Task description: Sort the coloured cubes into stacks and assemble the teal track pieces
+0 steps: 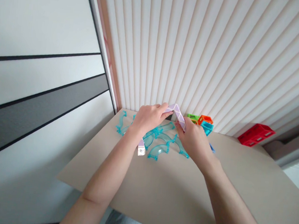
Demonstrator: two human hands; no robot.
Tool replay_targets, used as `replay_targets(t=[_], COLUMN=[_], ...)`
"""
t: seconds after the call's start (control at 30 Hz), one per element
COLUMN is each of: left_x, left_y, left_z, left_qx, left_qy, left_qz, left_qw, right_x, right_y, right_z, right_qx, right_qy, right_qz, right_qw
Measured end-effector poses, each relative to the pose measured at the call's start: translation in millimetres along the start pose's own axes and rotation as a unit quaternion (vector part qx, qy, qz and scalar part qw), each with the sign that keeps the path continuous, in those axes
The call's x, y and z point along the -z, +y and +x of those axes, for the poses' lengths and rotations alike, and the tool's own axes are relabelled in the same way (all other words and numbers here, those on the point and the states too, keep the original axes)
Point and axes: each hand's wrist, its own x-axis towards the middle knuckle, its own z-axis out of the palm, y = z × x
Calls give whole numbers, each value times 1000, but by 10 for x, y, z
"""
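A lilac and white snake puzzle (176,111) made of wedge segments is held up above the table between both hands. My left hand (151,116) is closed round its left stretch, palm down, with thumb and fingers pinching near the bend. One square white end of it shows below my left wrist, the part between being hidden by the hand. My right hand (193,135) grips the right stretch, thumb and fingers pressed together just below the peaked bend. Translucent teal curved track pieces (159,149) lie on the table under and between the hands.
Behind my right hand are open-framed blocks: green (192,116), orange (205,119) and blue (207,127). A red block stack (256,134) stands at the back right of the beige table (163,190). A pleated white curtain (186,52) hangs along the back edge; a white panelled cabinet (41,92) is at the left.
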Motion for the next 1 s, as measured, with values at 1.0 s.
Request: replay_targets(t=[1.0], left_x=[185], left_y=[291], left_z=[-59], left_qx=[-12], left_qy=[209], left_qz=[-169], left_qw=[963], right_x=[259], right_y=[-96], right_z=[-113], right_qx=[39], right_qy=[-6], right_qz=[228], right_qw=[973])
